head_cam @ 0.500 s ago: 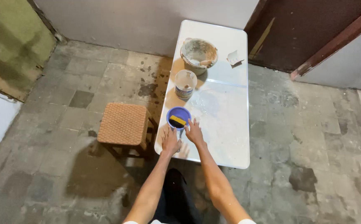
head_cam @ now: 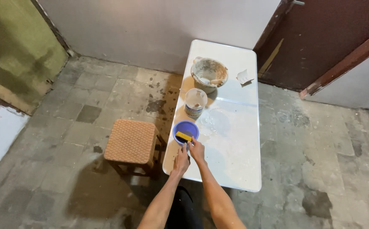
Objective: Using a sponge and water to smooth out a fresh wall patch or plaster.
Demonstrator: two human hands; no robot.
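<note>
A small blue bowl (head_cam: 185,128) sits near the left edge of a white folding table (head_cam: 231,148), with a yellow sponge (head_cam: 183,136) lying in it. My left hand (head_cam: 181,159) rests on the table just below the bowl, its fingertips at the rim. My right hand (head_cam: 196,149) is beside it, fingers reaching the bowl's near rim next to the sponge. Whether either hand grips the bowl or the sponge is too small to tell.
Farther along the table stand a clear plastic jar (head_cam: 195,103), a dirty white bucket (head_cam: 209,74) and a crumpled paper scrap (head_cam: 244,76). A woven brown stool (head_cam: 131,141) stands on the stone floor left of the table. A dark door (head_cam: 328,38) is behind.
Both hands stay at the blue bowl's near rim; little has moved apart from a slight shift of the view.
</note>
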